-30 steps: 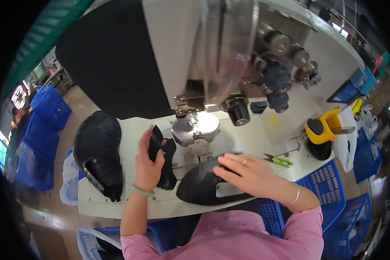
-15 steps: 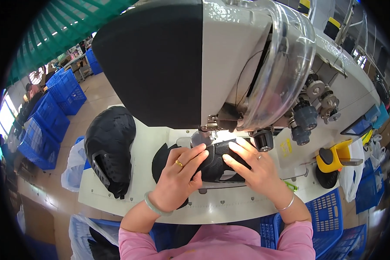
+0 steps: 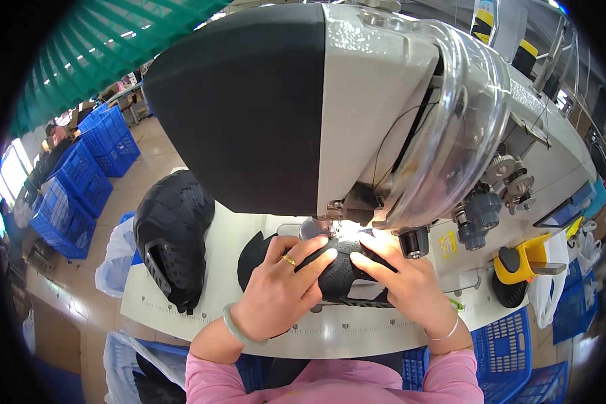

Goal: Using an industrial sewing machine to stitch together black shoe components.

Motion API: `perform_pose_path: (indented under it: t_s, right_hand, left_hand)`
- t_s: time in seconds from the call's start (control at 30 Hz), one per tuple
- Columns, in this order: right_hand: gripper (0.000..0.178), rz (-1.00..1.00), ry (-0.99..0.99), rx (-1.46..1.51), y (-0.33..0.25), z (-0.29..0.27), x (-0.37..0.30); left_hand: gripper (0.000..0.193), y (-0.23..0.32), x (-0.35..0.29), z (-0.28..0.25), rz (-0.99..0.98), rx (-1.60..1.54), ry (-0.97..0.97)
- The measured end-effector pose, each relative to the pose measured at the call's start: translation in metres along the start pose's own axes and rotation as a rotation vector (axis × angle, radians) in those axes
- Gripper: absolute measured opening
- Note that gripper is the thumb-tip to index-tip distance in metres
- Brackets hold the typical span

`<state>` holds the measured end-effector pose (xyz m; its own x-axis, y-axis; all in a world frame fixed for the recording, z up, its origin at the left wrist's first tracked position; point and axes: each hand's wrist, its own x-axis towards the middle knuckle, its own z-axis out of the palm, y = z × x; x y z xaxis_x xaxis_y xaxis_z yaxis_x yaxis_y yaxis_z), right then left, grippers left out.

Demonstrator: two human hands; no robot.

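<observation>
In the lower middle of the frame, the left hand and the right hand both lie on one black piece. One second ago they are apart, the left one on a smaller black piece; now both have come together, and the fingers point at the bright spot under the sewing machine. This means, I judge, that the work in hand is now at the needle area. Each grip has its fingers stretched and a little spread on top of the piece; whether the thumbs pinch it from below, I cannot tell. A black scrap rests just left of the left hand on the tabletop. At the left, a puffy black bundle lies as before. Farther, in the upper left, stand blue baskets.
</observation>
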<state>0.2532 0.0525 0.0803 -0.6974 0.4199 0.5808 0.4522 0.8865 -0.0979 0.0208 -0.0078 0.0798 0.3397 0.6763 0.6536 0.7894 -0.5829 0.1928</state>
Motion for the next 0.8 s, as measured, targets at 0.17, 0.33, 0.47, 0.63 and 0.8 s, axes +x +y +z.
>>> perform_pose_path:
  t_s: [0.17, 0.33, 0.47, 0.63, 0.8]
  right_hand:
    - [0.055, 0.063, -0.008, 0.026, 0.002, 0.004, -0.003]
    - [0.061, 0.107, 0.016, -0.015, 0.004, 0.006, -0.004]
    - [0.056, 0.068, -0.007, 0.006, 0.010, 0.009, -0.008]
    - [0.058, -0.051, 0.062, -0.028, 0.012, 0.008, -0.002]
    - [0.059, -0.142, 0.068, -0.064, 0.014, 0.004, 0.002]
  left_hand:
    - [0.043, 0.005, 0.005, 0.001, -0.082, -0.042, 0.028]
    - [0.043, 0.003, 0.008, 0.005, -0.082, -0.031, 0.033]
    - [0.043, -0.001, 0.008, 0.008, 0.005, 0.083, 0.050]
    - [0.044, 0.001, 0.009, 0.006, 0.011, 0.085, 0.047]
    - [0.043, 0.001, 0.007, 0.003, -0.006, 0.123, 0.029]
